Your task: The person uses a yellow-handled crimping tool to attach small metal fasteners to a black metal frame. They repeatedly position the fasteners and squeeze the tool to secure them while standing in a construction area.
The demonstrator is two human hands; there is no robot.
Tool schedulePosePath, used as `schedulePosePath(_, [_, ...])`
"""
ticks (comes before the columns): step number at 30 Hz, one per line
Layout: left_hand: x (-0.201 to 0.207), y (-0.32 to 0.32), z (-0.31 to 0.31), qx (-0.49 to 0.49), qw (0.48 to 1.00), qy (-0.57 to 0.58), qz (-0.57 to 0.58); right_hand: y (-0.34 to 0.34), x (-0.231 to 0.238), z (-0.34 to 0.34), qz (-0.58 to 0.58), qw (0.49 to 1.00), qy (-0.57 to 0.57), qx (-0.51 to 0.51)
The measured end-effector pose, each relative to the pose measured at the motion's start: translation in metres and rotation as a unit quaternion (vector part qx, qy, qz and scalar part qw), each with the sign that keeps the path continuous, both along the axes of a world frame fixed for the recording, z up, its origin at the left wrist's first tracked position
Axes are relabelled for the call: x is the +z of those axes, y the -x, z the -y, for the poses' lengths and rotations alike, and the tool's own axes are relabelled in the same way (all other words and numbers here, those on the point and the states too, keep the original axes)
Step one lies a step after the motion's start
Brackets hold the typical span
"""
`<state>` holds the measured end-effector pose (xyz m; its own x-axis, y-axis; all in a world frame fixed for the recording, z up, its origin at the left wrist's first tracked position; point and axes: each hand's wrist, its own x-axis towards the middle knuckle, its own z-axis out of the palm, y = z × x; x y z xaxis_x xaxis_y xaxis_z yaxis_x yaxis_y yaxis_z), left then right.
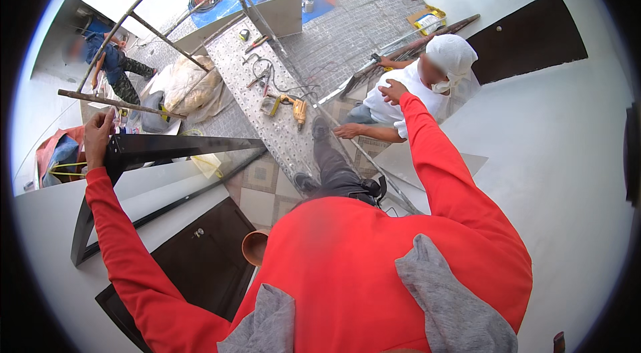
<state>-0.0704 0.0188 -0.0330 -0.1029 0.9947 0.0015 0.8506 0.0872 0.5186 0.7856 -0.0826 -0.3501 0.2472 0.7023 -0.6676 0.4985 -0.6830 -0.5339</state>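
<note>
My left hand [99, 139] is closed at the raised end of a black metal frame [180, 146] on the left. The frame's long bar reaches from there toward the platform [250, 99] I stand on. Out to the right, my right hand [394, 91] is held up with its fingers apart and nothing in it, close in front of a co-worker [407, 96] in white. A yellow power drill [300, 111] lies by my foot on the dimpled platform. Beside it are a yellow-and-grey box-like item [270, 104], dark cables [267, 69] and a tape measure [244, 34].
The co-worker's hand [348, 131] is near the platform's right edge. Scaffold poles [157, 32] cross the upper left, with another person [115, 59] beyond. A blue tarp [234, 4] covers part of the tiled floor. Below are a dark door [200, 246] and a clay pot [254, 247].
</note>
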Motion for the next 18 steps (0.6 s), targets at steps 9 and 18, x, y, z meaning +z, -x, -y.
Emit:
schedulePosePath(9, [-0.002, -0.002, -0.001, 0.002, 0.999, 0.0, 0.048, 0.018, -0.009, -0.027, 0.04, 0.996, 0.029, 0.074])
schedulePosePath(18, [0.002, -0.005, 0.007, 0.013, 0.997, 0.03, 0.076, 0.054, -0.025, -0.033, 0.048, 0.991, 0.045, 0.115])
